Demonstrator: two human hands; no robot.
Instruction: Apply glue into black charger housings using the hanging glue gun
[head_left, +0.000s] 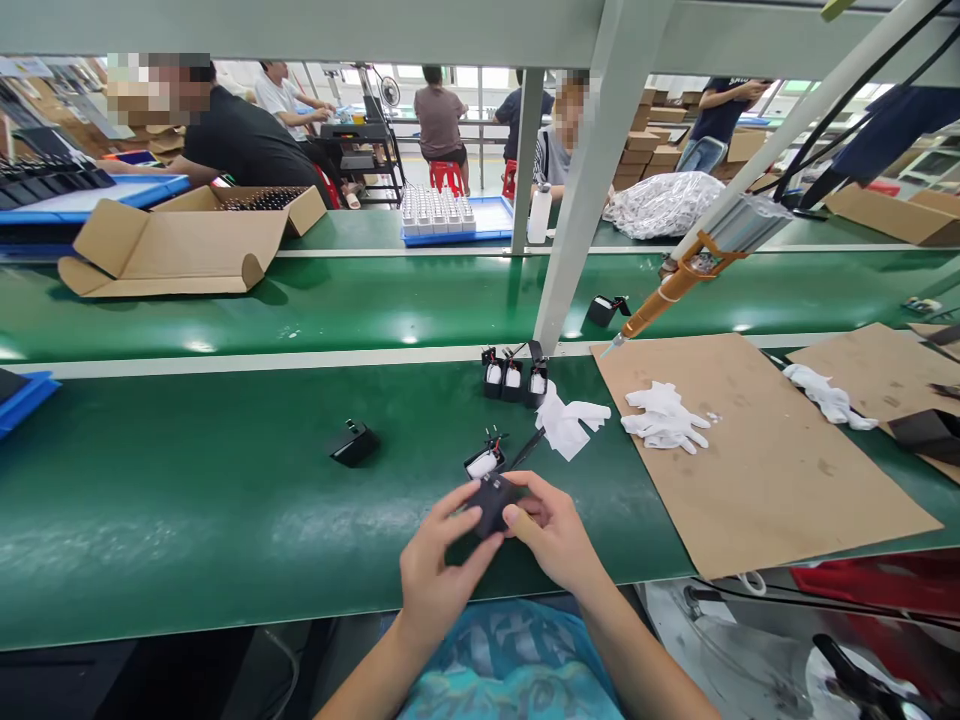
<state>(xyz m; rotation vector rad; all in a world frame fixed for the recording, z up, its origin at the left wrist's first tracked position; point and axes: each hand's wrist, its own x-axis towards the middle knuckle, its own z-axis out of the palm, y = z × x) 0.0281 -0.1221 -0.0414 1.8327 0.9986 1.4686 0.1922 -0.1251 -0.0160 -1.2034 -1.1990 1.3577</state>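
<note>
Above the near edge of the green work surface, my left hand and my right hand hold a small black plug adapter case between fingers and thumbs. Just beyond it sits an open adapter case with a white block and thin wires inside. Farther back, three similar open cases stand in a row, their wires sticking up. A white glove lies beside them. To the left, a closed black adapter rests alone with its prongs up.
At right, a brown cardboard sheet carries white gloves. An orange-tipped dispenser hangs over its far corner. Behind a metal post runs a green belt with an open carton and another black case. Several people sit beyond.
</note>
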